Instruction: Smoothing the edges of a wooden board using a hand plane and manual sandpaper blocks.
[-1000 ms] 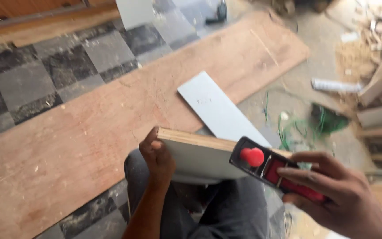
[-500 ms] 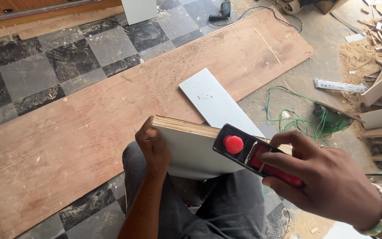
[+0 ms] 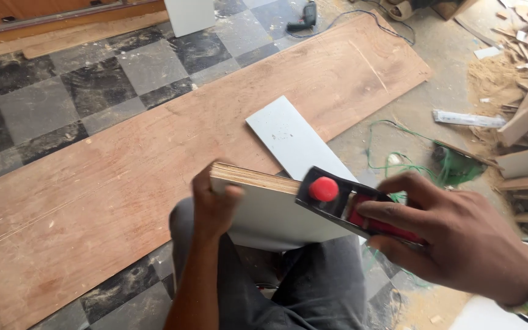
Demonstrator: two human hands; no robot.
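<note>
A white-faced plywood board [image 3: 276, 208] rests on edge across my lap. Its layered wooden edge faces up. My left hand [image 3: 212, 201] grips the board's left end. A black hand plane [image 3: 343, 205] with a red front knob and red handle sits on the board's upper edge near its right end. My right hand [image 3: 453, 235] is closed around the plane's red handle. A beaded bracelet circles my right wrist.
A long brown plywood sheet [image 3: 123, 177] lies on the checkered tile floor. A white panel [image 3: 294, 143] lies on it. A power drill [image 3: 304, 19] is at the top, green cord [image 3: 398, 162] at the right, and wood offcuts [image 3: 527, 116] and sawdust at far right.
My right hand has slid the plane back toward the right along the board's edge. The view has shifted slightly; my left hand keeps its hold on the board.
</note>
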